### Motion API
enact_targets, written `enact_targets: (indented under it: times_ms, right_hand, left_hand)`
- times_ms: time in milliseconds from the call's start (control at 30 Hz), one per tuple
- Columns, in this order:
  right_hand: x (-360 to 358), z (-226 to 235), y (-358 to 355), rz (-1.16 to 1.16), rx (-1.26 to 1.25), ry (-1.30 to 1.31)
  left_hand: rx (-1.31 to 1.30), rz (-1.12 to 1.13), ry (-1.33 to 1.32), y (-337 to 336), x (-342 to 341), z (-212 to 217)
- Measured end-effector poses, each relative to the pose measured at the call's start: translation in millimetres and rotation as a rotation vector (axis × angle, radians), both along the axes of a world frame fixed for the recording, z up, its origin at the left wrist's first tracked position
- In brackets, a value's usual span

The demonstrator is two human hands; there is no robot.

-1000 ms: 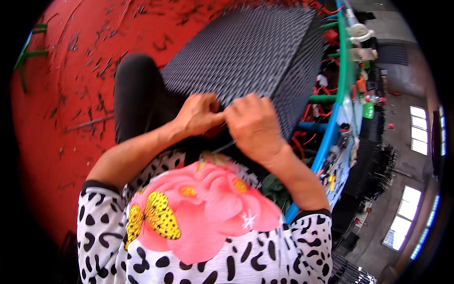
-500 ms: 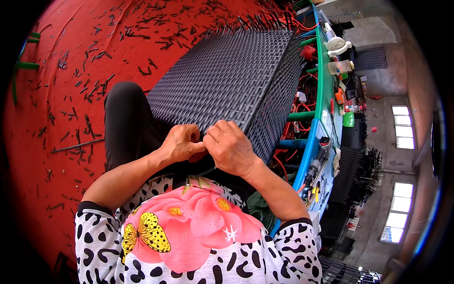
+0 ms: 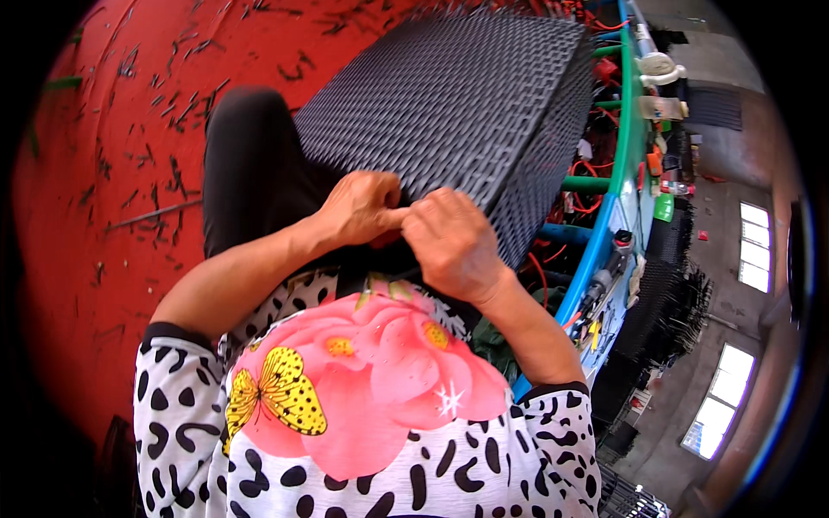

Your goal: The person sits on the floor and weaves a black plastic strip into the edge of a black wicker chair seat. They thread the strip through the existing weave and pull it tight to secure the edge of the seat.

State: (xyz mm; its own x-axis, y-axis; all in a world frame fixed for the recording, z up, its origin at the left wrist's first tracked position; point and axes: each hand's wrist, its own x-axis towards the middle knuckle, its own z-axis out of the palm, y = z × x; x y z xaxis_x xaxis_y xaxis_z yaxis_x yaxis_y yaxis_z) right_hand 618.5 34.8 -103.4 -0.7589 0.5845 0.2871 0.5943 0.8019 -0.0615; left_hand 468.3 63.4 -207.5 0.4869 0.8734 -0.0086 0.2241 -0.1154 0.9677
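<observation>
Nearest the camera, a black-and-white spotted top with a pink flower and yellow butterfly fills the lower frame. Above it, the left hand and right hand meet fingertip to fingertip at the near edge of a dark woven panel, fingers curled and pinching there; whether they grip a loose strand or the weave itself is hard to tell. The panel rests across the person's lap, on a black-trousered leg. Beyond lies a red floor strewn with dark scraps, and on the right a blue-green bench rail.
</observation>
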Motion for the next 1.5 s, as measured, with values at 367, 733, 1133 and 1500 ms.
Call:
enact_targets:
  times_ms: [367,733,1133,1500]
  right_hand:
    - [12.0,-4.4,-21.9,-0.011,-0.072,0.277]
    - [1.7,6.0,-38.7,-0.057,-0.192,0.161]
    - [119.2,-23.8,-73.4,-0.806,-0.277,0.808]
    - [265.3,-144.1,-127.0,-1.591,-0.520,1.149]
  left_hand:
    - [-0.024,-0.065,0.083,-4.5,4.7,9.4]
    - [0.011,-0.057,0.091,-5.0,9.1,9.4]
    - [0.079,-0.039,0.020,-7.9,8.3,3.9]
    - [0.097,0.361,-0.234,37.5,-77.3,29.1]
